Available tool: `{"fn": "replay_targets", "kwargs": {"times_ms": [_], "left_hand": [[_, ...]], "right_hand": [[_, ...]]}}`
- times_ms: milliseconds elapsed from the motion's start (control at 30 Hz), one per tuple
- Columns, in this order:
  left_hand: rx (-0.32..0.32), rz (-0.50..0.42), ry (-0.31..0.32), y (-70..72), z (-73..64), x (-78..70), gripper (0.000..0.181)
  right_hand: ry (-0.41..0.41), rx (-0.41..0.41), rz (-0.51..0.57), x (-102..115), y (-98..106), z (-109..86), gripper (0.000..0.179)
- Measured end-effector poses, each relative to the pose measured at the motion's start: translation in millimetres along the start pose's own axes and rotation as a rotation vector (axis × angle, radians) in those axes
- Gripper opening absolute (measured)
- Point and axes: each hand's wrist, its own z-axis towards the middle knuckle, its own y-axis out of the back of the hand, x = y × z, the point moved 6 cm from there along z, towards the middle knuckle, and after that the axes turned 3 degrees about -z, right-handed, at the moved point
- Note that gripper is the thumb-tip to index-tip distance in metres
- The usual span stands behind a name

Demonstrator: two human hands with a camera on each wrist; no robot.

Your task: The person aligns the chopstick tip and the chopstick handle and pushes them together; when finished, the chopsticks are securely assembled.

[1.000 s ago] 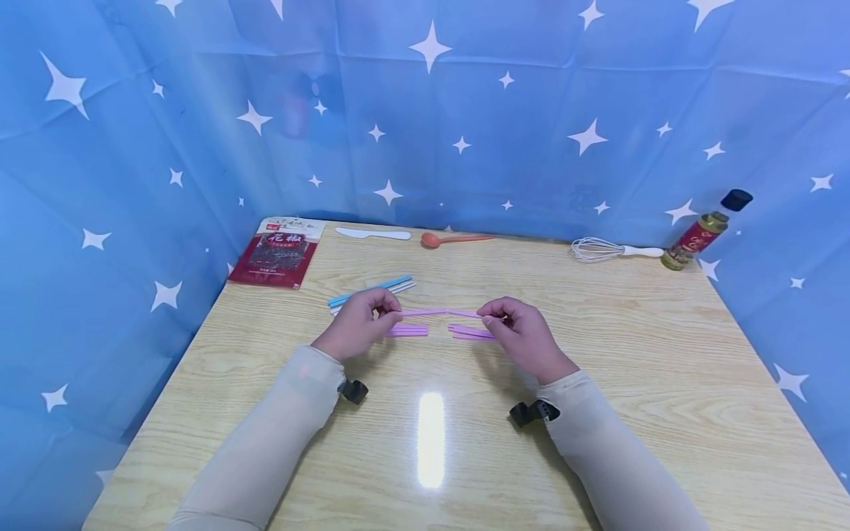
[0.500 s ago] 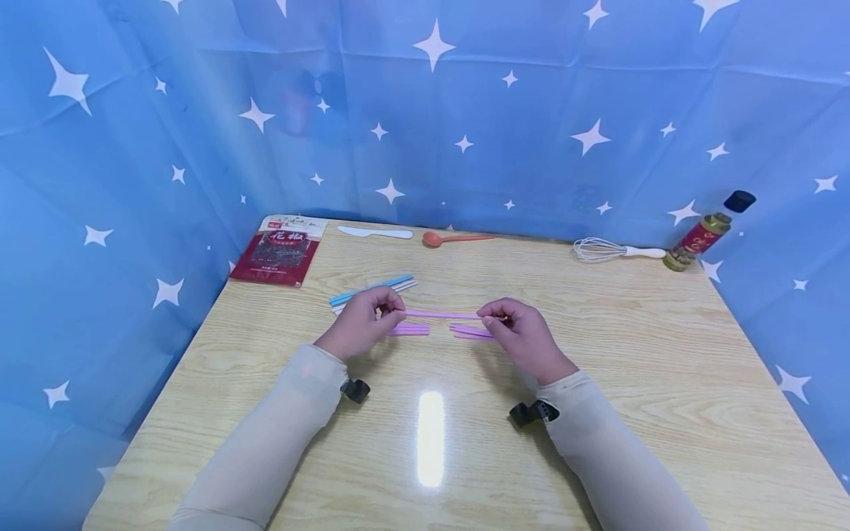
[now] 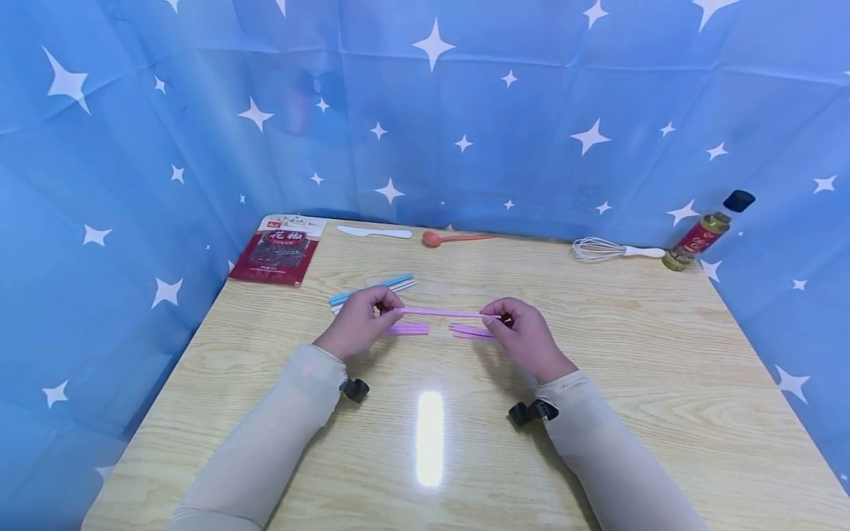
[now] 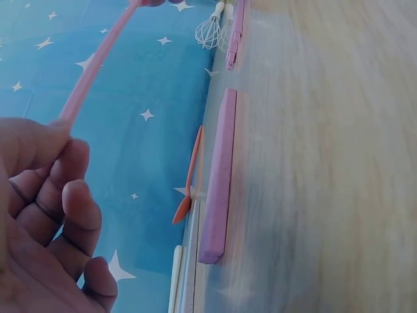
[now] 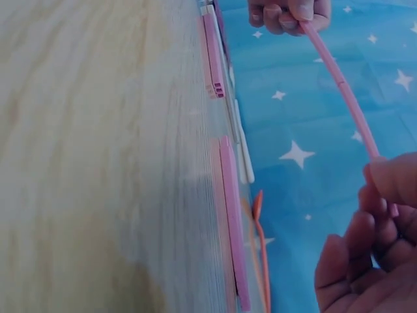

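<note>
A slim pink chopstick spans the gap between both hands, held above the table. My left hand pinches its left end between thumb and index finger. At the other end my right hand pinches it, with a short tip poking past the fingers in the right wrist view. A thin seam crosses the chopstick there, and its line looks slightly bent. On the table just below lie two groups of pink chopstick pieces, a left group and a right group, each partly hidden by a hand.
Blue and white sticks lie behind my left hand. Along the back edge are a red spice packet, a white knife, an orange spoon, a whisk and an oil bottle. A starry blue curtain surrounds the table.
One second ago two pink pieces met at an angle between the hands; they now form one nearly straight chopstick. The hands have hardly moved.
</note>
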Motion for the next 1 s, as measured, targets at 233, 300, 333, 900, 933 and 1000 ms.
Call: {"fn": "replay_targets", "kwargs": {"times_ms": [233, 300, 333, 900, 933, 1000], "left_hand": [[-0.003, -0.015, -0.013, -0.2, -0.6, -3.5, 0.007], [-0.003, -0.025, -0.008, 0.0, -1.0, -4.2, 0.008], [-0.003, -0.028, -0.004, 0.1, -1.1, -4.4, 0.008], [-0.146, -0.074, 0.091, 36.0, 4.6, 20.6, 0.006], [-0.178, -0.074, 0.114, 41.6, 4.6, 25.2, 0.007], [-0.244, -0.076, 0.174, 52.2, 3.7, 35.0, 0.010]], "right_hand": [[0.064, -0.055, 0.003, 5, 0, -2.4, 0.008], [0.080, -0.072, 0.001, 7, 0, -3.5, 0.007], [0.085, -0.078, 0.004, 8, 0, -3.9, 0.007], [-0.030, -0.104, 0.029, -8, 4, 1.6, 0.021], [-0.030, -0.099, 0.035, -9, 3, 2.0, 0.022], [-0.031, -0.087, 0.048, -10, 3, 2.3, 0.023]]}}
